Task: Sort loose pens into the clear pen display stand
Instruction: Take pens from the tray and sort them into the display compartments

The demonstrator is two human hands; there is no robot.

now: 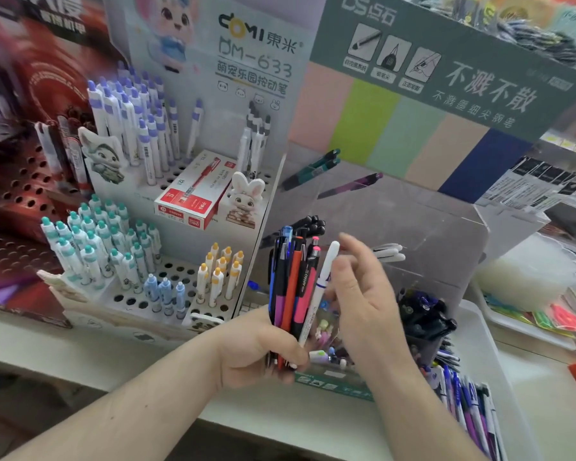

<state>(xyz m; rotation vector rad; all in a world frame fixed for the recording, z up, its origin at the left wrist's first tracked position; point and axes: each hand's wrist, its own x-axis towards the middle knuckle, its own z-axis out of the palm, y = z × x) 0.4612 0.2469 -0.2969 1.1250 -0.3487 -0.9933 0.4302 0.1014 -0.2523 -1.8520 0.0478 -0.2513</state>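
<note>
One head-worn wide-angle camera looked forward and down, close over the hands point(300, 327) at lower centre, the pen stand point(396, 221) just behind them.

My left hand point(263, 351) hides the lower ends of the pen bundle point(291, 287) it grips, so I cannot count the pens. Behind the bundle, my right hand point(363, 294) covers part of the clear pen display stand point(429, 221), and I cannot tell which compartment sits behind it. Whether those fingers touch the white pen point(320, 294) is unclear. Right of the bundle, the tray point(479, 334) of loose pens runs off the bottom edge. Far left of the bundle, the red display point(30, 94) is smeared with blur, its lettering unreadable. Above the stand, items on top of the green sign point(446, 78) are blurred and cropped.
</note>
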